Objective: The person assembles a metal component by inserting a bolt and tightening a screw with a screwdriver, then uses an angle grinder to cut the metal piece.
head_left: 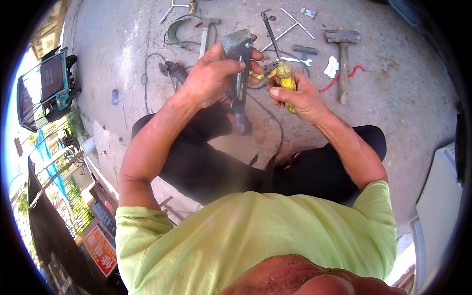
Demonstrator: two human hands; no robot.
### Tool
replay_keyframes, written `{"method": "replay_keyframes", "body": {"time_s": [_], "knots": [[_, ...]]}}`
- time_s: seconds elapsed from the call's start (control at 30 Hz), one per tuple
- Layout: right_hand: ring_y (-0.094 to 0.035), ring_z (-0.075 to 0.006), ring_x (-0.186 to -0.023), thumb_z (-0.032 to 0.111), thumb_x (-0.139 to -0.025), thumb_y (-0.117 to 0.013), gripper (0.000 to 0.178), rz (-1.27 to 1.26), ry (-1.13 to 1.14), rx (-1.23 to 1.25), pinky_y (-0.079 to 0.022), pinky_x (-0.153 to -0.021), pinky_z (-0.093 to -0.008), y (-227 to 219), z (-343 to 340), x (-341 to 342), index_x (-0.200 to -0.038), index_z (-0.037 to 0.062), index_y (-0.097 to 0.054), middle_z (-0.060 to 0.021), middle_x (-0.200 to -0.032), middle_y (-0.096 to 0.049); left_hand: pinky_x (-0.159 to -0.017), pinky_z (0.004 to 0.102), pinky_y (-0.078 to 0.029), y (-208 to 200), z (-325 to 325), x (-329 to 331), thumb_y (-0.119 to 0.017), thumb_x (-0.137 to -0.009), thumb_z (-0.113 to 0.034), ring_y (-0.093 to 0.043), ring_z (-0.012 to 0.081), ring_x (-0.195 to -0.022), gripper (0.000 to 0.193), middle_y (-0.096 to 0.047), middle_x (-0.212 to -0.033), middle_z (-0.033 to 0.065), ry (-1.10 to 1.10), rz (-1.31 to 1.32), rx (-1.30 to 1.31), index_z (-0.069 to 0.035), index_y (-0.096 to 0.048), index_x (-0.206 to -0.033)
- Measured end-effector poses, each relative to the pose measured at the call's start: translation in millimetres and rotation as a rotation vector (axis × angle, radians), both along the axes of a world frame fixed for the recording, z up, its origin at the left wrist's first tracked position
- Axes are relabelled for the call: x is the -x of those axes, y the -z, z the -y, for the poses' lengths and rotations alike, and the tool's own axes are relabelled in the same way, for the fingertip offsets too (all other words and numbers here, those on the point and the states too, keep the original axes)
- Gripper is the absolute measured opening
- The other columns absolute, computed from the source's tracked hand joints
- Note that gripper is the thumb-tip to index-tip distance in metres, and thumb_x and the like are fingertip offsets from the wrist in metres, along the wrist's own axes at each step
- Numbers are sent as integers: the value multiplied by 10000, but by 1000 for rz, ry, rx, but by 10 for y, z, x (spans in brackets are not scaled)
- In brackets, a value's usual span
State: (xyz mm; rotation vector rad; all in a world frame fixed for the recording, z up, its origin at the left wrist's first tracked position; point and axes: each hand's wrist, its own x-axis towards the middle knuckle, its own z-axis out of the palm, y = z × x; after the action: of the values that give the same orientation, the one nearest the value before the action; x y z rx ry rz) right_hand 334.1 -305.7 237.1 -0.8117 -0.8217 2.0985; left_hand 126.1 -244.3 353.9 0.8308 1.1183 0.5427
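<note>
My left hand is closed around a long dark metal part with a slot along it and a grey block-like end at the top. The part hangs upright over the ground between my knees, its lower end blurred. My right hand grips a screwdriver by its worn yellow handle. The dark shaft points up and away from me, apart from the metal part. Between the two hands, yellow-handled pliers show partly on the ground.
On the concrete beyond lie a wooden-handled sledgehammer, a T-handle wrench, an open-ended wrench, a hammer, and a corded power tool. White crumpled paper lies beside a red cord. A three-wheeled vehicle stands at far left.
</note>
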Motion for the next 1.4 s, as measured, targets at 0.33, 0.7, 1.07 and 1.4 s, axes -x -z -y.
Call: {"method": "replay_keyframes", "body": {"time_s": [0.33, 0.7, 1.07, 1.4], "knots": [[-563, -76, -752, 104, -916, -739, 599, -54, 142, 14, -468, -642, -234, -282, 165, 220, -1434, 10, -453, 3, -917, -563, -960, 446, -565, 44, 66, -202, -496, -931, 8, -646, 299, -1110, 604, -602, -1281, 201, -67, 53, -3, 26, -364, -1520], [-567, -65, -713, 103, -923, -732, 163, 50, 136, -107, -471, -648, -244, -32, 202, 183, -992, 52, -593, 15, -810, -588, -837, 363, -550, 167, 138, -195, -543, -950, -21, -643, 246, -1089, 507, -612, -1306, 179, 62, -147, -92, -6, -409, -1439], [-634, -109, -777, 169, -932, -712, 213, 226, 351, 18, -503, -666, -267, -17, -458, 20, -1071, 38, -620, -32, -911, -670, -851, 338, -543, 184, -582, -193, -554, -962, -15, -654, 185, -987, 369, -683, -1208, 128, 279, -281, -280, 15, -508, -1326], [-605, -96, -755, 243, -941, -717, 250, 240, 758, -16, -489, -627, -261, 807, -1194, 24, -1097, 70, -625, -22, -929, -680, -778, 325, -523, 1278, -1595, -380, -622, -956, -72, -657, 181, -878, 336, -713, -1121, 115, 502, -43, -361, 12, -553, -1274]]}}
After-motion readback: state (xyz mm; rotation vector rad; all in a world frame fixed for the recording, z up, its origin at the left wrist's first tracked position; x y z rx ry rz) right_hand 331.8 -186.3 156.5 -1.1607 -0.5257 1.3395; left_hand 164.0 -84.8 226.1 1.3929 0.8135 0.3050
